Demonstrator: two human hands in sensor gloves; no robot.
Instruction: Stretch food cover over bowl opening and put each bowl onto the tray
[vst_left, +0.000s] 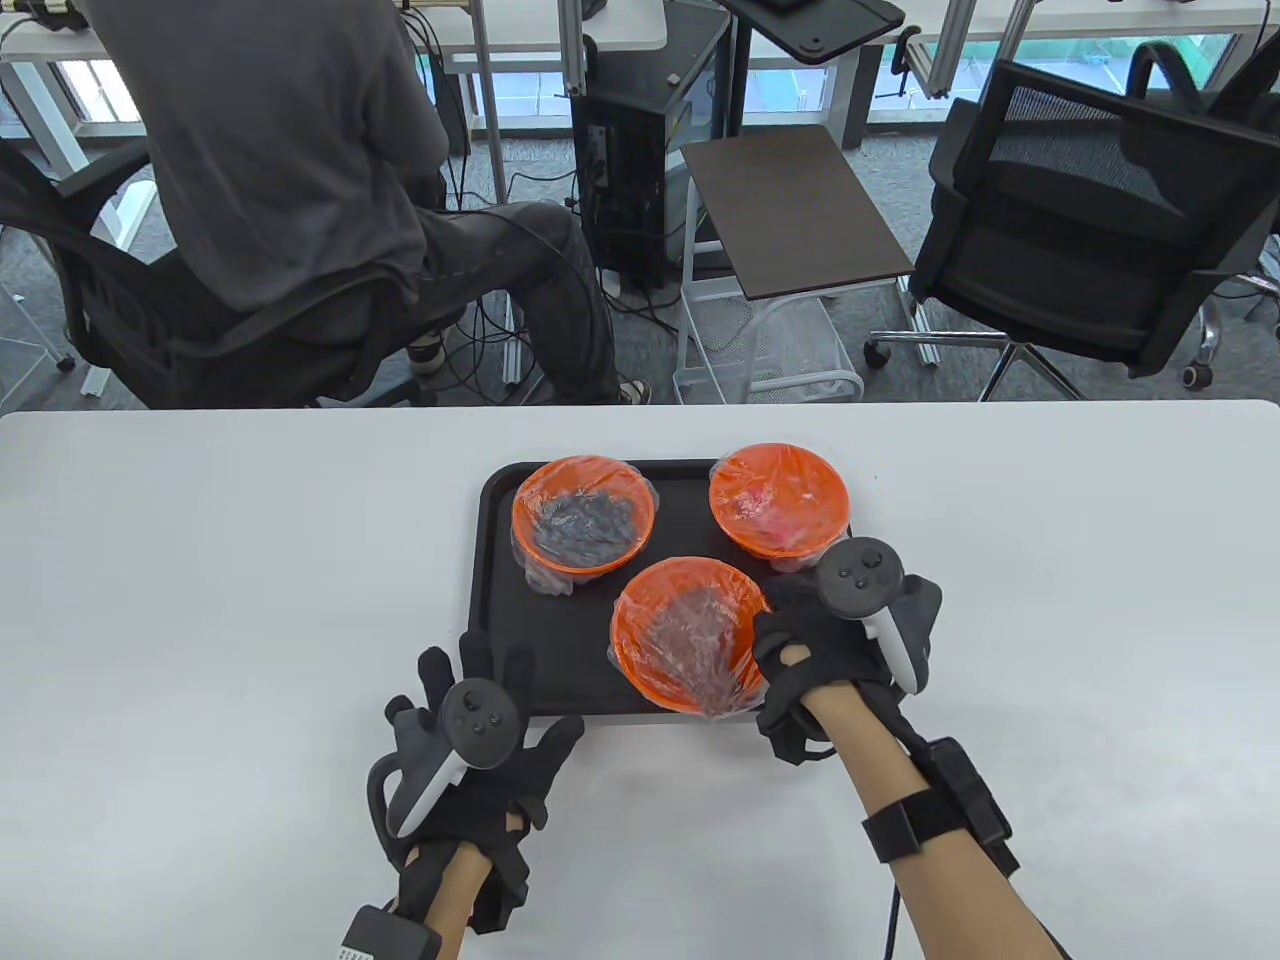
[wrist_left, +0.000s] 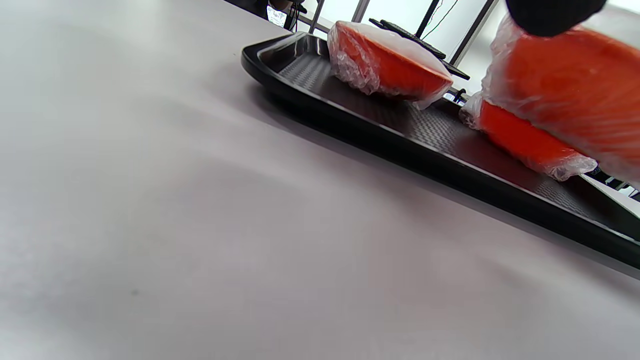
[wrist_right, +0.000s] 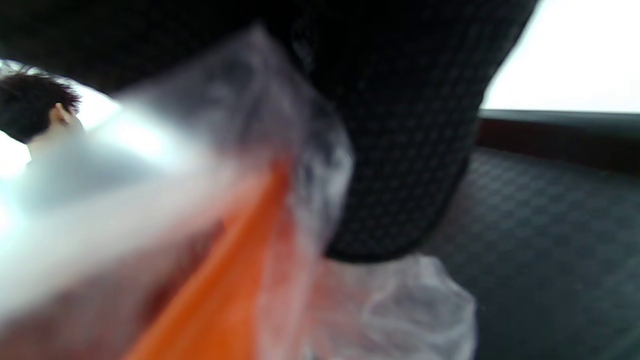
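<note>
The right hand (vst_left: 850, 640) pinches the rim of the near bowl (vst_left: 688, 632), low over the tray (vst_left: 497, 590); set it down flat, then release. The left hand (vst_left: 470, 750) rests spread on the table (vst_left: 200, 600).

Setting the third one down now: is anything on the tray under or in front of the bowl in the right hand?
Nothing visible blocks it. The right hand grips the near bowl over the tray's near-right part; the left wrist view shows bare tray below it. The two other covered bowls sit farther back, close by.
</note>
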